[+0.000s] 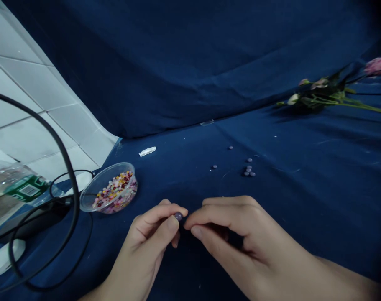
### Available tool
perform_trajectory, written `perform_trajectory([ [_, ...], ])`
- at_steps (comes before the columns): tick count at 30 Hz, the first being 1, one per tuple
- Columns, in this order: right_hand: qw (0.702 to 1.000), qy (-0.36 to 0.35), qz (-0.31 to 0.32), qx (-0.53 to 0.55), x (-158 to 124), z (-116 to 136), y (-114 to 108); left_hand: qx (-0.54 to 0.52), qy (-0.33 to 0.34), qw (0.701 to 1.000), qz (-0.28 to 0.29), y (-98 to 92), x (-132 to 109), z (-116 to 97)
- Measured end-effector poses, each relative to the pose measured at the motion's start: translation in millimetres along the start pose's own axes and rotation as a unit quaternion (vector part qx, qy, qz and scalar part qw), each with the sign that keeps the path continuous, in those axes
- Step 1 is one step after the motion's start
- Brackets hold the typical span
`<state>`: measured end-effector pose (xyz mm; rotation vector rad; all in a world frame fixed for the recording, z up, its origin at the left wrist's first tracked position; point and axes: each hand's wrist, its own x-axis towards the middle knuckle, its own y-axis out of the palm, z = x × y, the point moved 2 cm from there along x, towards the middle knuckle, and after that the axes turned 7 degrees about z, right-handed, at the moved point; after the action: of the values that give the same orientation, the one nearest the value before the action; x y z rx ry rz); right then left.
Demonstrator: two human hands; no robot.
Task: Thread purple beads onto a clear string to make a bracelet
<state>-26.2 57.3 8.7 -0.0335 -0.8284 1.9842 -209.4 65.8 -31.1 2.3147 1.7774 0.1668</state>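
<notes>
A purple bead (178, 216) is pinched between the thumb and forefinger of my left hand (152, 238), low in the middle of the view. Just to its right, my right hand (240, 238) has thumb and forefinger drawn together, close to the bead; anything between those fingertips is too small to make out. Several similar purple beads (249, 169) lie on the dark blue cloth beyond my right hand, with a single one (214, 167) and another (230, 147) apart from them. To the left, a clear round bowl (108, 188) holds many mixed pink, yellow and dark red beads.
A black cable (66, 154) loops at the left, near a plastic bottle with a green label (27, 188) and a white device (7, 256). A white wrapper (147, 151) lies behind the bowl. Flowers (322, 96) rest at the back right, before a hanging blue cloth (190, 54).
</notes>
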Motion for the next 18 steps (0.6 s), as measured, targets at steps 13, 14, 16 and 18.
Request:
perform_trajectory([
  [13,0.999,0.048,0.01,0.002,-3.1,1.0,-0.1,0.008,-0.008,1.0,0.003,0.8,-0.5,0.2],
  [14,0.999,0.044,0.002,0.008,-2.6,1.4,-1.1,0.01,-0.009,1.0,0.005,0.4,-0.7,0.1],
  [16,0.999,0.033,-0.016,0.023,-1.8,1.6,-2.8,0.011,-0.009,1.0,0.01,-0.4,-1.1,-0.3],
  [18,0.998,0.027,-0.03,0.047,-1.5,0.8,-3.8,0.013,-0.006,1.0,0.014,-0.7,-1.1,-0.7],
])
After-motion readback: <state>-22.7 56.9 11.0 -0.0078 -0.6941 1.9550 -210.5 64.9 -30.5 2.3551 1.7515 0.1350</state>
